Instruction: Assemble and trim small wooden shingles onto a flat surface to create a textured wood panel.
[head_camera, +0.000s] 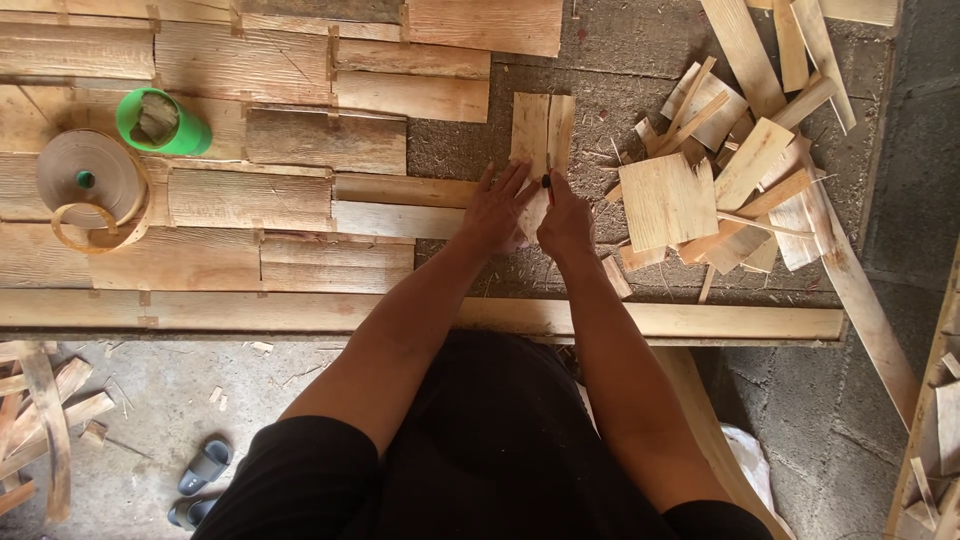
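My left hand lies flat with fingers spread on a thin pale wood veneer piece on the grey worktable. My right hand is closed around a small tool with a red and black tip, held against the lower edge of that veneer piece. The two hands touch each other. Part of the veneer under the hands is hidden.
Joined veneer sheets cover the left of the table. A green cup and a roll of brown tape rest on them. A heap of veneer offcuts lies at the right. Sandals sit on the floor.
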